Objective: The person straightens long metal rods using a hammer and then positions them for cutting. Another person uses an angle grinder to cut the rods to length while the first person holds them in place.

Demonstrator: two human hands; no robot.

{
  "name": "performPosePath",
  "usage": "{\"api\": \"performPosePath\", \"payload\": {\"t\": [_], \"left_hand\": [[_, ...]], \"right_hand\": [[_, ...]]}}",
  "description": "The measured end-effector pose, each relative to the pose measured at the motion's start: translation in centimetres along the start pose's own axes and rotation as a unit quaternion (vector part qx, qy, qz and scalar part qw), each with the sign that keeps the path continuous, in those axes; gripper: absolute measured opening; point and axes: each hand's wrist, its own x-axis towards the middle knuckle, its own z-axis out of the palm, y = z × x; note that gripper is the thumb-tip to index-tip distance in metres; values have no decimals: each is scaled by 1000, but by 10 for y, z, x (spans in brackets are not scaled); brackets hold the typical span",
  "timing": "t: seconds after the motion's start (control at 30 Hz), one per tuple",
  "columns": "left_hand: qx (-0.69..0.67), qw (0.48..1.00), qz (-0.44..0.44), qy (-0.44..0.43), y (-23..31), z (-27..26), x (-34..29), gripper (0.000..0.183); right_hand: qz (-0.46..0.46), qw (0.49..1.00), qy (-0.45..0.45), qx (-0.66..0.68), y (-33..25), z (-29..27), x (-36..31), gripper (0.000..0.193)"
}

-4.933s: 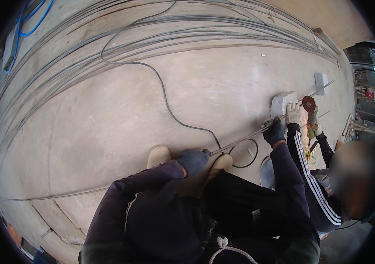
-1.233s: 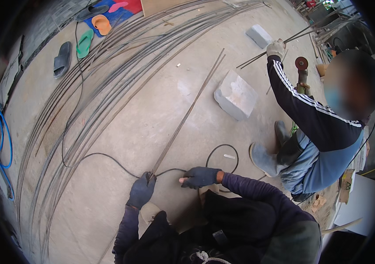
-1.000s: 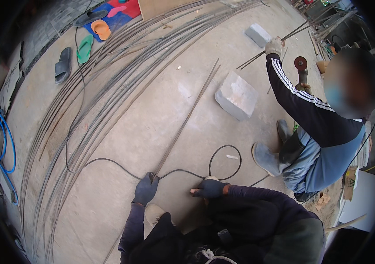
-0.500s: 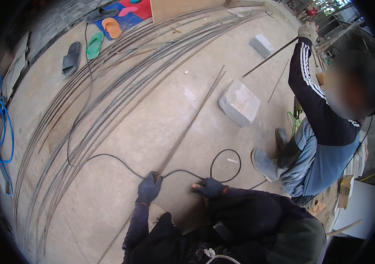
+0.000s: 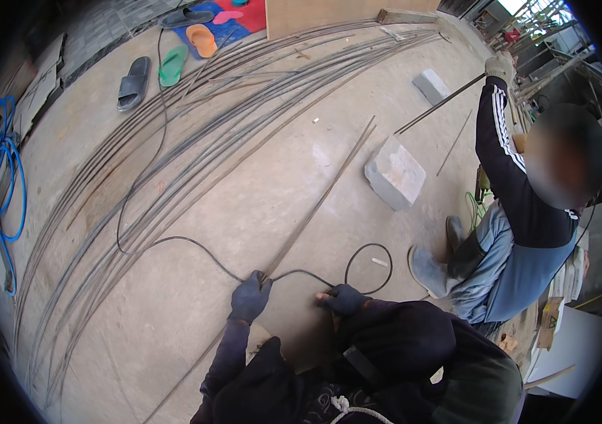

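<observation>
My left hand [image 5: 250, 298], in a dark glove with bare fingertips, is closed around thin steel rods [image 5: 315, 214]. They run from beside my left forearm up toward a concrete block [image 5: 395, 173]. To the right, my right hand [image 5: 344, 299], gloved alike, has its fingers curled in; what they grip, if anything, is hidden. A black cable [image 5: 205, 247] passes by both hands and loops on the floor just beyond the right one. At the right a co-worker crouches, and that person's gloved hand [image 5: 500, 67] holds up dark rods [image 5: 442, 106] slanting down toward the block.
Long steel bars [image 5: 195, 152] lie in a curved bundle across the concrete floor at left. Beyond them are sandals [image 5: 133, 85] and a colourful mat [image 5: 244, 18]. A blue hose [image 5: 1, 169] is coiled far left. A second block [image 5: 431, 86] lies farther back.
The whole view has shifted slightly, so most things sit a little farther right and lower. My hands keep nearly the same hold. Two rods now show apart below the co-worker's hand.
</observation>
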Motion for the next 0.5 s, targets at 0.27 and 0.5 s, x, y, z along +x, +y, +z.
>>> {"api": "performPosePath", "payload": {"t": [0.27, 0.5], "left_hand": [[1, 1000, 16, 12, 1, 2, 1, 35], [7, 1000, 7, 15, 5, -1, 2, 35]], "right_hand": [[18, 1000, 0, 1, -10, -6, -5, 55], [14, 1000, -9, 9, -13, -10, -7, 60]]}}
